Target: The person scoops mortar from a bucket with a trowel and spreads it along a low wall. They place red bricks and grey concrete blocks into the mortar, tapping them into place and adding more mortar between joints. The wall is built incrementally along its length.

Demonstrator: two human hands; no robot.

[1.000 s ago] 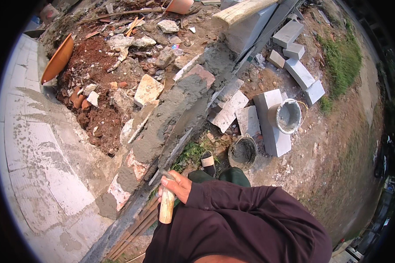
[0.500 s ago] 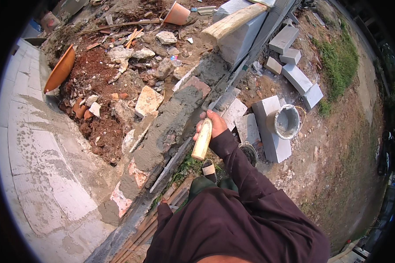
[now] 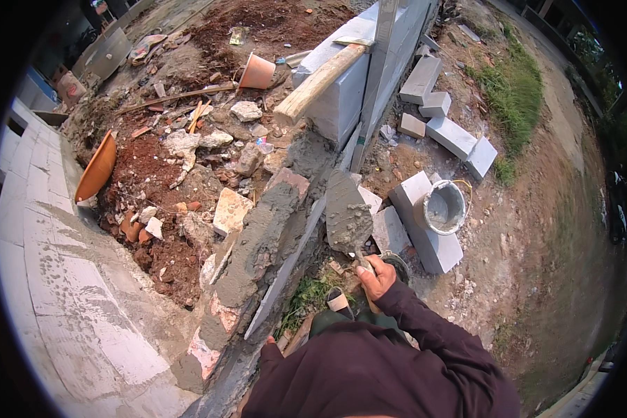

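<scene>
My right hand (image 3: pixel 377 276) is closed round the wooden handle of a trowel (image 3: pixel 348 209). Lumps of wet grey mortar (image 3: pixel 355 221) lie on its blade, which points away from me beside the low wall. Along the wall's top runs a thick bed of spread mortar (image 3: pixel 247 244), with a long thin board (image 3: pixel 285 268) against its near side. Only a bit of my left hand (image 3: pixel 269 341) shows below the board's near end; sleeve and shirt hide most of its fingers. Just right of my right hand, a dark bucket (image 3: pixel 396 266) is partly covered.
Pale blocks (image 3: pixel 426 247) and a mortar-smeared bucket (image 3: pixel 444 209) stand to the right. A wooden stick (image 3: pixel 320 83) juts out by the blockwork (image 3: pixel 338 104) and an upright post (image 3: pixel 377 83). Rubble, an orange basin (image 3: pixel 97 167) and an orange bucket (image 3: pixel 257 72) lie beyond the wall.
My right hand has drawn back from the wall toward me and right, turning the trowel so its mortar-laden blade shows. The view has tilted up, showing more of the far blockwork.
</scene>
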